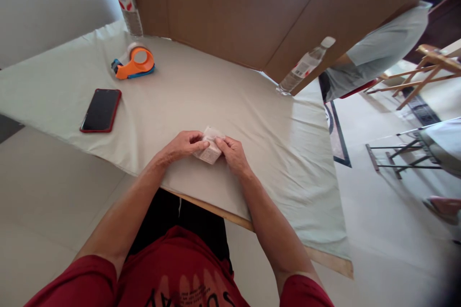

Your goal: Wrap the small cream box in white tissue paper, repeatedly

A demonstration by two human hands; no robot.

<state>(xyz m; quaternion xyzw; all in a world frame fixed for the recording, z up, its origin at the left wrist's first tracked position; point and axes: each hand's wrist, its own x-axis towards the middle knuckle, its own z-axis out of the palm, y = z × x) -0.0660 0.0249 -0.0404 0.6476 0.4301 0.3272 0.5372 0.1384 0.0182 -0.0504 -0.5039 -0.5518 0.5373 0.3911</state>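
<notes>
Between my two hands, near the front edge of the table, is a small white box (pixel 210 154) with faint print on its side. My left hand (pixel 185 146) grips it from the left, thumb on the top. From the right, my right hand (pixel 232 151) holds it with thumb and fingers at its upper edge. The box seems tilted, and its underside is hidden. Whether a flap or wrapping lies under the thumbs I cannot make out.
A phone (pixel 101 110) in a red case and an orange tape dispenser (pixel 139 62) lie to the left. Water bottles stand at the back left (pixel 127 5) and back right (pixel 306 66), against a brown cardboard panel (pixel 230 9). Beyond it sits another person (pixel 385 48).
</notes>
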